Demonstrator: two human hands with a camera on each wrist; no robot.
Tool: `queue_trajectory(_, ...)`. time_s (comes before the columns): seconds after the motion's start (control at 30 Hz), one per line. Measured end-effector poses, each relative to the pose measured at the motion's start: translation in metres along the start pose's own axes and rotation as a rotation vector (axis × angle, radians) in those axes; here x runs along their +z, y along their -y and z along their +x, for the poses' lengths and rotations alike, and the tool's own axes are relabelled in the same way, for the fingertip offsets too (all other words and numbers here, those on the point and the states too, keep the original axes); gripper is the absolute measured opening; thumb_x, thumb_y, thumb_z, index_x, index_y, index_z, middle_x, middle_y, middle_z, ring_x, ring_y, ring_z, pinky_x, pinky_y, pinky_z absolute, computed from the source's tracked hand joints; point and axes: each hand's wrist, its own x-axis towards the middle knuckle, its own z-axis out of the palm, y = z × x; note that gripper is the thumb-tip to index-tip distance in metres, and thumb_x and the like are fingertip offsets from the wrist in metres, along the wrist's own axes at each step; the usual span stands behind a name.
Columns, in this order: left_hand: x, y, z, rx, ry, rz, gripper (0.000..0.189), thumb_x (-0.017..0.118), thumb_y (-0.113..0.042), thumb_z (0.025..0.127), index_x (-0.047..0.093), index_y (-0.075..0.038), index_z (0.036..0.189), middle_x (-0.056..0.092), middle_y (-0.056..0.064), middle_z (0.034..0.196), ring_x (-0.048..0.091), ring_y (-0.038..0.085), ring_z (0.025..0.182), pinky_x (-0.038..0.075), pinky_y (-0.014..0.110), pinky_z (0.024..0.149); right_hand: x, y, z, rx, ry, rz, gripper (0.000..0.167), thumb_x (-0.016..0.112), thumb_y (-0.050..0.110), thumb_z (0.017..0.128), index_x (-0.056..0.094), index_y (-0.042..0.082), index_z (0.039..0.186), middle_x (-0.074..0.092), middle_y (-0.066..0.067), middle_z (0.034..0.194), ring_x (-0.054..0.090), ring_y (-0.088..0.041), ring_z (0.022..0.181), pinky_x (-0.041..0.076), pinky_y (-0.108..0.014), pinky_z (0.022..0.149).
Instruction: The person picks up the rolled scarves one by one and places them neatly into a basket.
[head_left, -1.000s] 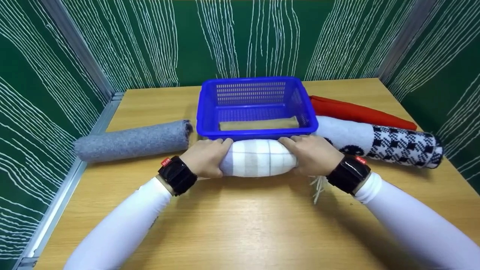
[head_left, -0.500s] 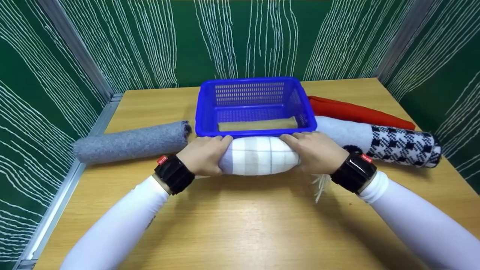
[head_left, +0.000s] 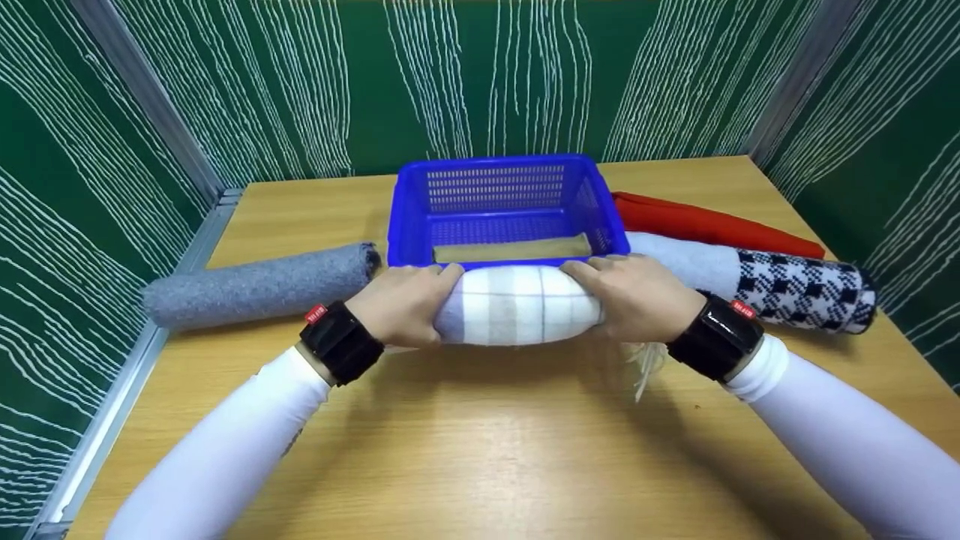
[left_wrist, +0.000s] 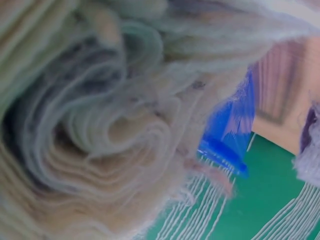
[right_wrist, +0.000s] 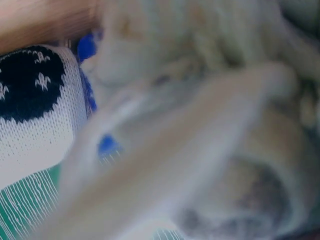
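A rolled plaid scarf point(head_left: 517, 305) in white, beige and pale violet is held between both hands, just in front of the blue basket point(head_left: 510, 264). My left hand point(head_left: 405, 304) grips its left part and my right hand point(head_left: 637, 296) its right part. White fringe point(head_left: 646, 364) hangs below the right hand. The left wrist view shows the spiral end of the roll point(left_wrist: 120, 135) close up. Blurred scarf cloth point(right_wrist: 175, 150) fills much of the right wrist view. Inside the basket lies a tan roll point(head_left: 514, 250) along the near wall.
A grey rolled cloth point(head_left: 259, 289) lies left of the basket on the wooden table point(head_left: 480, 450). To the right lie a black-and-white patterned roll point(head_left: 799, 289) and, behind it, a red roll point(head_left: 712, 225). Green walls point(head_left: 247, 82) with white lines enclose the back and sides.
Both hands have risen slightly in the head view, carrying the plaid scarf up nearer the basket's front rim. The head view has shifted a little; the other rolls stay put.
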Motion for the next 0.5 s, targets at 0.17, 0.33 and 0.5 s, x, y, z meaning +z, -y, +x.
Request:
queue_trajectory(0.17,-0.004,-0.001,-0.001,0.01,-0.014,0.006,0.068,0.095,-0.021,0.071,0.057,-0.006,0.126,0.074,0.015,0.111,0.075,0.035,0.098,0.064,0.055,0.085,-0.003,0.0,0.0,0.011,0.005,-0.007,0.075,0.098,0.01,0.069,0.064,0.002,0.135,0.077,-0.019,0.111,0.077,-0.039,0.101,0.064,-0.061,0.086)
queue_trajectory(0.33,-0.006,-0.001,-0.001,0.006,-0.013,0.003,0.07,0.095,-0.021,0.073,0.057,-0.006,0.129,0.074,0.014,0.114,0.075,0.036,0.1,0.064,0.056,0.088,-0.006,-0.001,0.001,-0.003,-0.01,-0.021,0.069,0.095,0.006,0.07,0.064,0.002,0.132,0.076,-0.018,0.11,0.077,-0.039,0.099,0.064,-0.061,0.085)
queue_trajectory(0.5,-0.011,0.0,0.0,-0.003,-0.007,-0.009,0.075,0.096,-0.021,0.074,0.055,-0.006,0.135,0.074,0.015,0.118,0.075,0.037,0.102,0.063,0.056,0.091,-0.011,-0.001,0.003,-0.012,-0.021,-0.025,0.071,0.096,0.007,0.07,0.064,0.001,0.133,0.076,-0.019,0.109,0.077,-0.04,0.098,0.064,-0.06,0.084)
